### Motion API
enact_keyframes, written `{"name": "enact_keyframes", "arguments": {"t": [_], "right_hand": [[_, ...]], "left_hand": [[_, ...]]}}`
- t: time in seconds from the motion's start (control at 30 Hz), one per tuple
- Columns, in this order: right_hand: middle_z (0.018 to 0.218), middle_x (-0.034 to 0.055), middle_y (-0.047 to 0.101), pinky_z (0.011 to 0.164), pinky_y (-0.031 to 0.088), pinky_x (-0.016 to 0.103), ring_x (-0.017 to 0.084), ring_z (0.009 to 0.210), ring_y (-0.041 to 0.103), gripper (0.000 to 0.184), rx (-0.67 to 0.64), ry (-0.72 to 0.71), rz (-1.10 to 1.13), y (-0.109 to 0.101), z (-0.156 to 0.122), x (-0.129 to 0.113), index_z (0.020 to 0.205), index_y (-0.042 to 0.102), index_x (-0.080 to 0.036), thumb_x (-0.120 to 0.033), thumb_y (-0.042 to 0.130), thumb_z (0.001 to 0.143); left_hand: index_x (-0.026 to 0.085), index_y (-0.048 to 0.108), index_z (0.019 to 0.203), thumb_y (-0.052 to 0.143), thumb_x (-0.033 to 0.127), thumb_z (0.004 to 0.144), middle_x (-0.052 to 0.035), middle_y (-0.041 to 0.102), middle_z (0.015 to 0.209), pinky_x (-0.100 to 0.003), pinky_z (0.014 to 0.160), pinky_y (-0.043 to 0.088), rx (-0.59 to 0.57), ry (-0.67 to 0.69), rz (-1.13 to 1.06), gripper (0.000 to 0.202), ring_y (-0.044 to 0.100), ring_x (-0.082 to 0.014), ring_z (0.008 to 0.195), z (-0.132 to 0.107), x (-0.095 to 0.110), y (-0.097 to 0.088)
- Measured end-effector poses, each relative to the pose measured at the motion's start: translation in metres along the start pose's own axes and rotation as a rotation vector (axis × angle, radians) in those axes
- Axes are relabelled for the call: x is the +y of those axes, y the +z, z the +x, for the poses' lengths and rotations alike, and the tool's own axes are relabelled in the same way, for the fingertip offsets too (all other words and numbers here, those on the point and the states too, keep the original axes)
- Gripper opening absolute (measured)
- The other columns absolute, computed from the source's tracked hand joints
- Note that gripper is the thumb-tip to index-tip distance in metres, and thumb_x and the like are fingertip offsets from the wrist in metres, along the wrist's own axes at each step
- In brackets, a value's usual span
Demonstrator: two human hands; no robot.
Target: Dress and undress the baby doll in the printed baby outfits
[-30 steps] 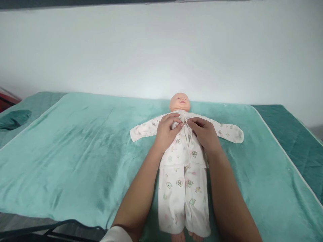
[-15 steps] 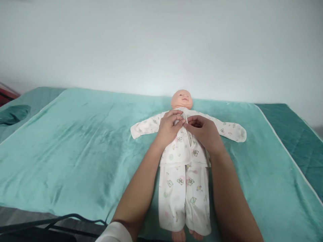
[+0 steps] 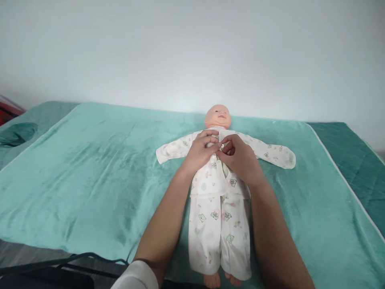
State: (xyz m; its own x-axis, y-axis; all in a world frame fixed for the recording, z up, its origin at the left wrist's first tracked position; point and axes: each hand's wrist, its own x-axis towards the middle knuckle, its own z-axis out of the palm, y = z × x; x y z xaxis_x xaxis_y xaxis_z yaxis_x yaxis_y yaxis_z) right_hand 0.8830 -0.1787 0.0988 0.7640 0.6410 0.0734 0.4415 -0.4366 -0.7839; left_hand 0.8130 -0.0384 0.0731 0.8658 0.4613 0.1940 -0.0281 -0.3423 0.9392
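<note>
**Both hands pinching the front of a doll's top**

- Baby doll [image 3: 218, 116]: lying on its back right of the bed's middle, head pointing to the far wall, bare feet pointing to the near edge, arms spreading out left and right.
- Printed top [image 3: 210, 181]: white with small pictures, covering the doll's chest and both arms. The front edges are meeting at the upper chest, just below the chin.
- Printed trousers [image 3: 219, 229]: matching pattern, covering both legs down to the ankles.
- Left hand [image 3: 199, 152]: resting on the left side of the doll's chest, fingers curling in tight and pinching the top's front edge.
- Right hand [image 3: 240, 158]: resting on the right side of the chest, thumb and fingers closing narrowly on the opposite edge. The fingertips of the two hands are touching at the opening. Whatever fastening is sitting between them is too small to tell.
- Teal blanket [image 3: 90, 172]: spreading smooth under the doll, running well out to the left.
- Darker quilted cover [image 3: 357, 160]: showing beyond the blanket's right edge.
- Black cable [image 3: 60, 261]: trailing along the near left edge.
</note>
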Motion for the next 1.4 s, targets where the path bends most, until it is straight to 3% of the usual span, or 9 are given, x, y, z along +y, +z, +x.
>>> {"name": "enact_keyframes", "arguments": {"t": [0.23,0.37,0.57,0.73,0.83,0.93,1.07,1.2,1.4], "right_hand": [[0.088,-0.0017,0.066,0.063,0.042,0.028,0.015,0.07,0.057,0.038,-0.084,-0.007,0.077,-0.014,-0.006,0.004,0.115,0.058,-0.027,-0.038,0.07,0.08],[0.077,-0.0014,0.062,0.056,0.033,0.028,0.014,0.062,0.05,0.018,-0.089,0.007,-0.201,-0.023,-0.022,-0.009,0.088,0.052,-0.024,-0.036,0.066,0.083],[0.069,0.0005,0.054,0.051,0.021,0.031,0.012,0.052,0.035,0.025,-0.073,-0.007,-0.534,-0.017,-0.034,-0.026,0.07,0.037,-0.022,-0.023,0.057,0.085],[0.056,-0.0013,0.051,0.05,0.024,0.031,0.012,0.05,0.039,0.035,-0.189,-0.03,-0.37,-0.032,-0.032,-0.016,0.061,0.04,-0.021,-0.031,0.052,0.092],[0.054,-0.0023,0.05,0.047,0.024,0.03,0.011,0.048,0.038,0.034,-0.246,-0.039,-0.336,-0.042,-0.034,-0.011,0.06,0.043,-0.021,-0.034,0.057,0.088],[0.055,-0.0026,0.049,0.045,0.025,0.029,0.011,0.049,0.036,0.036,-0.275,-0.02,-0.276,-0.046,-0.033,-0.009,0.059,0.045,-0.021,-0.038,0.058,0.088],[0.061,-0.0023,0.056,0.05,0.036,0.026,0.012,0.055,0.049,0.033,-0.406,0.07,0.011,-0.049,-0.023,-0.005,0.067,0.057,-0.021,-0.044,0.059,0.09],[0.063,-0.0014,0.058,0.058,0.044,0.026,0.013,0.06,0.056,0.035,-0.434,0.06,0.371,-0.046,-0.015,0.002,0.072,0.064,-0.02,-0.049,0.063,0.09],[0.061,-0.0014,0.059,0.054,0.044,0.024,0.012,0.056,0.055,0.035,-0.481,0.062,0.537,-0.039,-0.01,0.011,0.074,0.069,-0.018,-0.051,0.072,0.086]], "left_hand": [[0.022,0.069,0.081,0.062,0.027,0.093,-0.0038,0.062,0.137,-0.041,0.112,0.045,-0.059,-0.005,-0.032,0.015,0.056,-0.0241,0.132,-0.002,0.001,-0.007],[0.024,0.065,0.095,0.067,0.022,0.088,-0.0041,0.061,0.138,-0.041,0.116,0.04,0.019,0.055,0.036,0.007,0.055,-0.0225,0.133,-0.004,0.001,-0.003],[0.027,0.069,0.105,0.061,0.019,0.092,-0.004,0.062,0.136,-0.039,0.116,0.039,-0.005,0.156,0.143,0.017,0.052,-0.0211,0.135,-0.006,0.002,-0.004],[0.025,0.071,0.089,0.064,0.029,0.092,-0.0028,0.071,0.114,-0.038,0.104,0.046,-0.054,0.18,0.227,0.008,0.061,-0.0222,0.116,-0.014,0.022,-0.016],[0.024,0.07,0.08,0.065,0.035,0.091,-0.0014,0.069,0.088,-0.034,0.081,0.05,-0.229,0.168,0.301,0.016,0.063,-0.0198,0.088,-0.021,0.034,-0.025],[0.024,0.068,0.077,0.066,0.03,0.088,0.0007,0.065,0.082,-0.031,0.068,0.044,-0.375,0.144,0.352,0.013,0.059,-0.0168,0.078,-0.026,0.041,-0.03],[0.023,0.065,0.077,0.065,0.024,0.087,0.0029,0.064,0.079,-0.028,0.063,0.041,-0.364,0.086,0.316,0.01,0.056,-0.0137,0.072,-0.028,0.042,-0.03],[0.021,0.066,0.08,0.066,0.034,0.089,0.0023,0.062,0.075,-0.026,0.059,0.042,-0.381,-0.019,0.037,0.015,0.056,-0.0124,0.068,-0.027,0.041,-0.031],[0.02,0.072,0.091,0.068,0.028,0.087,-0.0016,0.071,0.085,-0.027,0.073,0.053,-0.436,-0.113,-0.244,0.009,0.067,-0.0146,0.081,-0.026,0.039,-0.035]]}}
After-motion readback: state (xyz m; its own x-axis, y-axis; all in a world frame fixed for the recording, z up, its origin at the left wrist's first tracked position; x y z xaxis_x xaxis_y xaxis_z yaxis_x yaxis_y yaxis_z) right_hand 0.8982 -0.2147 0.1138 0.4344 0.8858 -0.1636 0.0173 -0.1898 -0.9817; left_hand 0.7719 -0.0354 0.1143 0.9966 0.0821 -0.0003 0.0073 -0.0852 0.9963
